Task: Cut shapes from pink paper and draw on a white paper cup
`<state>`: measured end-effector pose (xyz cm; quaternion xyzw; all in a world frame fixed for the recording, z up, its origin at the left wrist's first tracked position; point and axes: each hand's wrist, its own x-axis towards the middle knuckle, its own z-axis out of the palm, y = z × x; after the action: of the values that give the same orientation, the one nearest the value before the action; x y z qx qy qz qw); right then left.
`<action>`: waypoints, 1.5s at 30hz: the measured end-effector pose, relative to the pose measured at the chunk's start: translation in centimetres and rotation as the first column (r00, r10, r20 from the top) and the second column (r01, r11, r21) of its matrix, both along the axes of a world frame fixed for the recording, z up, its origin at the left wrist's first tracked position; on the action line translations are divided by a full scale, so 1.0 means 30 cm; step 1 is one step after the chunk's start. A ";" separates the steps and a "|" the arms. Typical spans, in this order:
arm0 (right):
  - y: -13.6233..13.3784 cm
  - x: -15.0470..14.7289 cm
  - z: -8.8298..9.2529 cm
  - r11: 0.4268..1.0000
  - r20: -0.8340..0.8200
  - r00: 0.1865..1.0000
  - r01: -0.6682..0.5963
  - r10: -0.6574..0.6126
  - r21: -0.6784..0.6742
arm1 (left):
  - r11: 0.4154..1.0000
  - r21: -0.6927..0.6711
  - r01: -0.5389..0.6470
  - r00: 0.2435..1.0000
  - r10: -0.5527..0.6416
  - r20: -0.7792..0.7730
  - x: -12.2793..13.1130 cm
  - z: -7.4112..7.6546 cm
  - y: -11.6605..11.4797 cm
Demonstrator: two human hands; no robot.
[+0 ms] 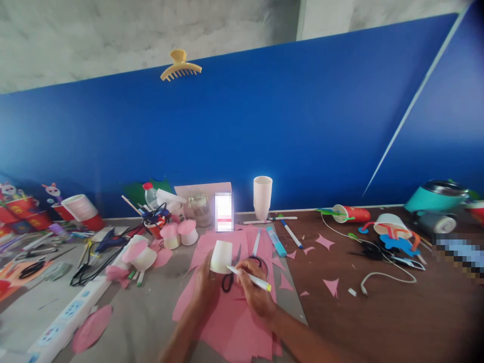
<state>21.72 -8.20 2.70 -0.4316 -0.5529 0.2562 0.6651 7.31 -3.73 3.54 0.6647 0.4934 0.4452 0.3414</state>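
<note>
My left hand [204, 280] holds a white paper cup [221, 256] that is tilted, with a pale yellow tint near its lower end. In my right hand [255, 288] is a marker [259, 283] with a yellow end, its tip at the cup's lower right side. Beneath both hands lie sheets of pink paper [234, 325]. Scissors [228, 282] with black handles rest on the paper behind the cup, partly hidden by it and my right hand.
A phone [224, 212] stands upright ahead, beside a glass jar [201, 209] and a stack of white cups [262, 196]. Pink scraps [331, 287] and markers [291, 233] lie to the right. At left are a power strip [66, 317], a glue gun [109, 241] and pink-topped cups [188, 233].
</note>
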 end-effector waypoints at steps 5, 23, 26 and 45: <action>-0.002 -0.006 -0.008 0.999 0.079 0.997 0.012 -0.015 0.039 | 1.000 -0.015 0.010 1.000 -0.011 -0.015 -0.001 0.014 -0.012; -0.008 -0.002 -0.005 1.000 0.030 1.000 0.008 -0.009 0.020 | 1.000 0.008 -0.002 1.000 0.002 -0.008 -0.003 -0.002 -0.004; -0.007 -0.005 -0.007 0.997 0.068 0.997 0.028 -0.033 0.069 | 1.000 0.020 0.008 0.999 -0.008 -0.031 -0.001 0.002 -0.005; -0.006 -0.008 -0.011 0.998 0.117 0.993 -0.014 0.007 0.063 | 1.000 0.010 0.023 0.999 -0.023 -0.046 0.003 0.014 -0.012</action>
<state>21.49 -8.38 2.37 -0.4214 -0.6010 0.2162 0.6438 7.39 -4.09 3.95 0.6820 0.4912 0.4285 0.3316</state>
